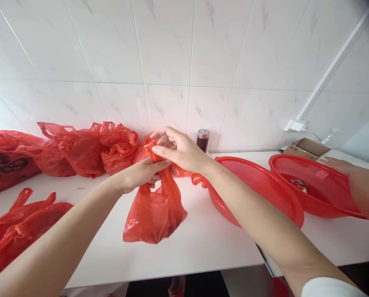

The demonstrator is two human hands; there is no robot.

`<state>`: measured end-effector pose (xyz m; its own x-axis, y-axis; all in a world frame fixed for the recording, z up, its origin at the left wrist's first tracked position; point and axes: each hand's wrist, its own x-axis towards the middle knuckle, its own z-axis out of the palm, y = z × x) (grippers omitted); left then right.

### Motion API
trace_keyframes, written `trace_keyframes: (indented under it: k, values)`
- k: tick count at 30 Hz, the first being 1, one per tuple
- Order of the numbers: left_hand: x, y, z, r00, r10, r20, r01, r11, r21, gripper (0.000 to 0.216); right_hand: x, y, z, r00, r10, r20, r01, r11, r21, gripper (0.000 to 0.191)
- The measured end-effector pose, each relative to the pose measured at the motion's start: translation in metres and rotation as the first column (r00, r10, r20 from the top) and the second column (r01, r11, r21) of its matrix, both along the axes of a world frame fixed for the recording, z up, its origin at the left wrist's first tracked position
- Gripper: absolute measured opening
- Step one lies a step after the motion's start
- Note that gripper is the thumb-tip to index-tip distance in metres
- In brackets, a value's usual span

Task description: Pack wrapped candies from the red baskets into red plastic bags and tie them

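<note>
A red plastic bag (pixel 158 218) hangs in front of me over the white table, its lower part loose and its top gathered up between my hands. My left hand (pixel 145 171) is closed around the bag's neck, with the thumb lying across it. Just above, my right hand (pixel 175 148) has its fingers curled and its thumb and fingers pinching at the top of the same bag. Part of the bag's upper end is hidden behind the right hand. What the bag contains, if anything, does not show clearly.
Several filled red bags (pixel 85 150) line the tiled wall, with more red bags (pixel 23 227) at the left. A dark thermos (pixel 203 140) stands at the back. Two red mesh baskets (pixel 252 185) are at right; another person's hand (pixel 339 165) rests by the farther one. Behind is a cardboard box (pixel 304 148).
</note>
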<state>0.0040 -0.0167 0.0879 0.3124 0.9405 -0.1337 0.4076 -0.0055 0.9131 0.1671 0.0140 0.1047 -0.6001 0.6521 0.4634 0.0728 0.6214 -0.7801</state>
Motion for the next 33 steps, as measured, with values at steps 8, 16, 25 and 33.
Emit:
trace_keyframes:
  k: [8, 16, 25, 33]
  values:
    - [-0.017, -0.006, -0.013, 0.981, -0.051, 0.185, 0.046, 0.998, 0.032, 0.037, 0.027, -0.027, -0.043, 0.997, -0.036, -0.068, 0.021, 0.977, -0.211, 0.013]
    - [-0.021, -0.008, -0.012, 0.951, -0.127, -0.283, 0.219, 0.92, 0.324, 0.015, 0.021, -0.023, -0.05, 0.988, -0.149, -0.049, 0.146, 0.987, -0.07, 0.02]
    - [-0.002, 0.007, -0.053, 0.883, 0.405, -0.235, -0.062, 0.598, 0.799, 0.034, -0.01, 0.009, -0.104, 0.975, -0.052, -0.214, -0.052, 0.89, -0.452, 0.017]
    - [-0.002, -0.013, -0.101, 0.959, 0.278, -0.044, -0.204, 0.795, 0.571, 0.031, -0.005, -0.004, -0.123, 0.87, -0.294, -0.395, -0.006, 0.796, -0.605, 0.028]
